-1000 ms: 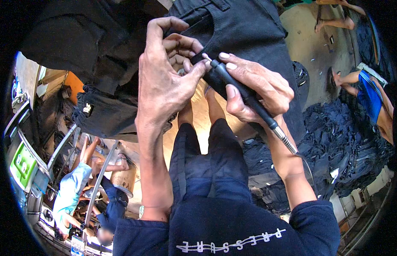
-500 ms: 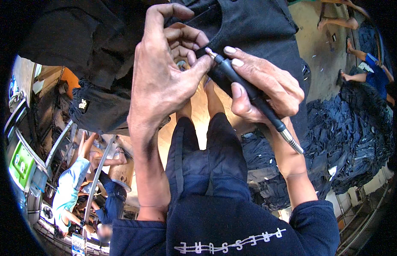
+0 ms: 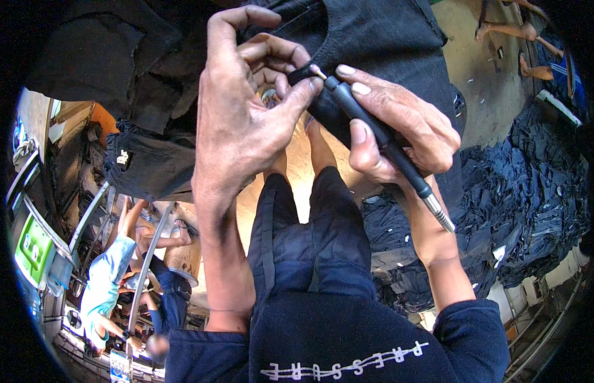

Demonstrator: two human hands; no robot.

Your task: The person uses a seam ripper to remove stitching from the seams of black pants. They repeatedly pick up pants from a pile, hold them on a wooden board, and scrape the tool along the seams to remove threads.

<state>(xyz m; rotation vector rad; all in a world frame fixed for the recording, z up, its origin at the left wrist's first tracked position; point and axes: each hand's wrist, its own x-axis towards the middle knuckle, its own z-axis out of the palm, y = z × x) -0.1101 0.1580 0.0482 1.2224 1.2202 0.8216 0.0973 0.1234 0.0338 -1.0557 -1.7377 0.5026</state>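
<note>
A black rotary grinder handpiece (image 3: 376,124) with a metal spring at its rear is gripped like a pen in my right hand (image 3: 405,127). Its small pinkish tip (image 3: 315,68) meets the edge of a black denim garment (image 3: 380,38), close by a curved seam that looks like a pocket opening. My left hand (image 3: 249,115) pinches a fold of that cloth between thumb and curled fingers, right beside the tip. The garment hangs across the upper middle, and part of the fold is hidden behind my left fingers.
Dark cloth (image 3: 105,57) hangs at the upper left, with another black garment (image 3: 150,159) beneath it. A large pile of dark garments (image 3: 501,204) lies at the right. Co-workers (image 3: 108,274) sit at lower left near a green tray (image 3: 34,249); another person (image 3: 562,70) is at far right.
The handpiece and my right hand have shifted slightly, with the tip moving a little up along the cloth edge. My left hand keeps its pinch. At far right, the person has moved.
</note>
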